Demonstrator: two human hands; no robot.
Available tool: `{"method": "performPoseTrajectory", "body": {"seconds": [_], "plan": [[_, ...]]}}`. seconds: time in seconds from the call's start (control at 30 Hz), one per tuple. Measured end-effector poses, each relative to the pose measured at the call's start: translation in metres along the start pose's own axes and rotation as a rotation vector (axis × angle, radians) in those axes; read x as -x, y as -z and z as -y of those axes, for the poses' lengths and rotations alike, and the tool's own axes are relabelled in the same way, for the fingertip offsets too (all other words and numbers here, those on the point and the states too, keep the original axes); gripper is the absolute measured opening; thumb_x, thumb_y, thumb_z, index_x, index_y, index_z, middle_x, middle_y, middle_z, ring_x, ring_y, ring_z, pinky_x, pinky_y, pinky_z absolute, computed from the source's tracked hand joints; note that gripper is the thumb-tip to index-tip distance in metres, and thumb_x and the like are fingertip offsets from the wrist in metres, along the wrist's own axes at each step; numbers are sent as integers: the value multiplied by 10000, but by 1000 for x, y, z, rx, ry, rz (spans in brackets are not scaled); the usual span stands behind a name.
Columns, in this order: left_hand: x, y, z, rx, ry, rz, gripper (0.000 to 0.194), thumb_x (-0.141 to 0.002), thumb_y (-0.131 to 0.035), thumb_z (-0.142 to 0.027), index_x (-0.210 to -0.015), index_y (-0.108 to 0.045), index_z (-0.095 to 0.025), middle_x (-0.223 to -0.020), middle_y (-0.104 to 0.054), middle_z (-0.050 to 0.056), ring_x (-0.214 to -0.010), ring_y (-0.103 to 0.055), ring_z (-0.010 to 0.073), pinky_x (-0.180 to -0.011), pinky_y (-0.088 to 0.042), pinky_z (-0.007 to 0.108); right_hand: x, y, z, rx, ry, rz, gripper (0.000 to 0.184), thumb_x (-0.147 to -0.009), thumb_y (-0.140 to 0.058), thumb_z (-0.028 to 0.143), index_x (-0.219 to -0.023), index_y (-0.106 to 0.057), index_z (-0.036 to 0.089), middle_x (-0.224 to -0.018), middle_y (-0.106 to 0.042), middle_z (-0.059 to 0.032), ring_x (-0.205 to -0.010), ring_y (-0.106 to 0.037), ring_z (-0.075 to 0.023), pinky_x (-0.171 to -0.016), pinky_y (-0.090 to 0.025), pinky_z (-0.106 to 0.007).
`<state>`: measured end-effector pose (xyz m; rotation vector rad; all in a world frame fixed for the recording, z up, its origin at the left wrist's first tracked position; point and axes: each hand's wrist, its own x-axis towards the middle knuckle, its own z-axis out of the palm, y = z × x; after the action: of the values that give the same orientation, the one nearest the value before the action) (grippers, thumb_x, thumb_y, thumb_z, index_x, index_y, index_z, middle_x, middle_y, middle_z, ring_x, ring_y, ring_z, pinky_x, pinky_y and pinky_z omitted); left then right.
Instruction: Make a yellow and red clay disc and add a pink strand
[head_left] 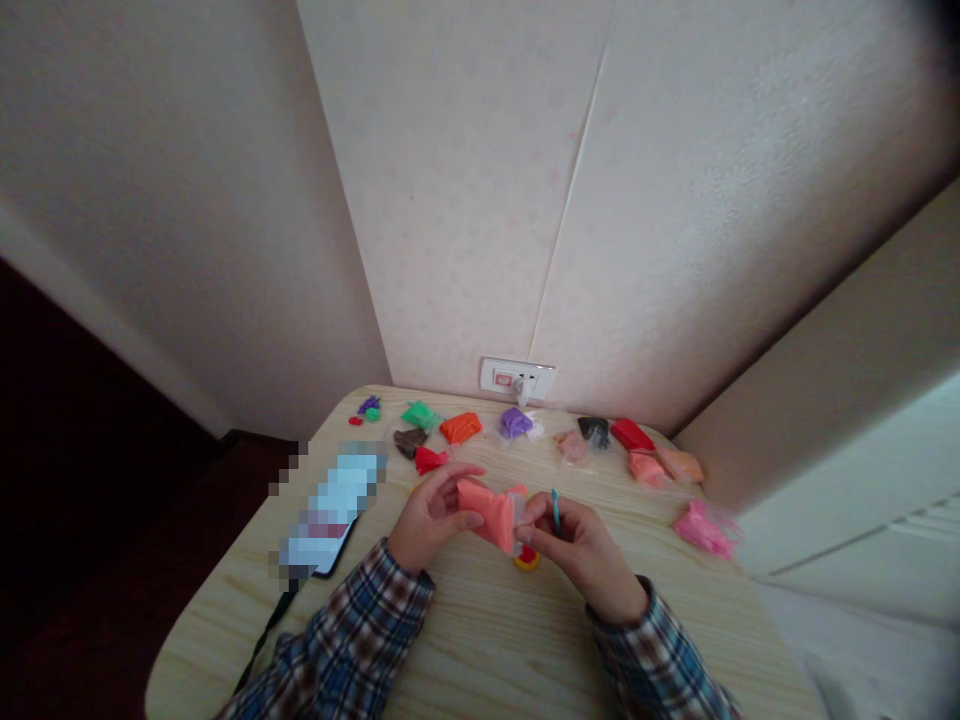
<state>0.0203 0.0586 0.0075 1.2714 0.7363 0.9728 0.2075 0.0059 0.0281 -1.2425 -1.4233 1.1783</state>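
Between my hands, above the middle of the table, is a clear bag of coral-pink modelling clay (489,512). My left hand (435,512) grips its left end, thumb in front and fingers behind. At the bag's clear right edge, my right hand (574,540) pinches the plastic. A thin teal tool (556,510) also sticks up from the fingers of my right hand. Below the bag, a small yellow and red piece (527,560) shows on the table, partly hidden by the bag and my right hand.
Bags of clay line the table's back: green (420,415), orange (460,428), purple (516,423), black (595,432) and red (632,434). A pink bag (703,528) lies at the right edge. Small shaped pieces (369,406) sit back left. A phone (334,520) with a blurred screen lies left.
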Motion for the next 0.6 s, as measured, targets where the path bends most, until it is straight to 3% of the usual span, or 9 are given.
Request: {"method": "performPoseTrajectory", "body": {"seconds": [0.17,0.27,0.37,0.47,0.6], "plan": [[-1,1,1,90,-80,-65,567,-625,-807,-373,-1072,-504,-200,-1061,-599,68,-897,-622,160,-794,-515,294,1,-8,-1,50,43,-8,449,-742,-592,611,-661,-549,171,-525,-351,64,-479,-294,-83,-454,-262,-230],[1,-3,0,-92,-218,-89,423,-690,-763,-342,-1012,-533,-191,-1126,-558,87,-1035,-577,196,-862,-507,334,2,-11,0,138,100,-80,342,-806,-576,504,-713,-568,175,-587,-434,42,-484,-293,-86,-459,-251,-238],[5,-9,0,-269,-302,-48,314,-725,-732,-339,-940,-580,-168,-1113,-554,101,-1071,-549,219,-885,-503,350,5,-14,0,265,186,-144,181,-850,-555,352,-770,-569,190,-717,-574,-8,-578,-460,-115,-520,-336,-239],[8,-14,2,-223,-245,42,334,-732,-723,-375,-939,-568,-166,-1030,-581,83,-942,-605,189,-795,-542,315,7,-17,-2,412,301,-163,81,-849,-532,242,-783,-558,202,-803,-625,-42,-750,-574,-162,-640,-413,-260],[9,-15,5,-134,-130,28,366,-713,-737,-397,-902,-524,-167,-1013,-618,78,-867,-650,173,-749,-554,292,9,-20,-6,538,388,-157,66,-827,-514,178,-791,-562,206,-789,-633,-51,-742,-589,-174,-658,-427,-277]]}}
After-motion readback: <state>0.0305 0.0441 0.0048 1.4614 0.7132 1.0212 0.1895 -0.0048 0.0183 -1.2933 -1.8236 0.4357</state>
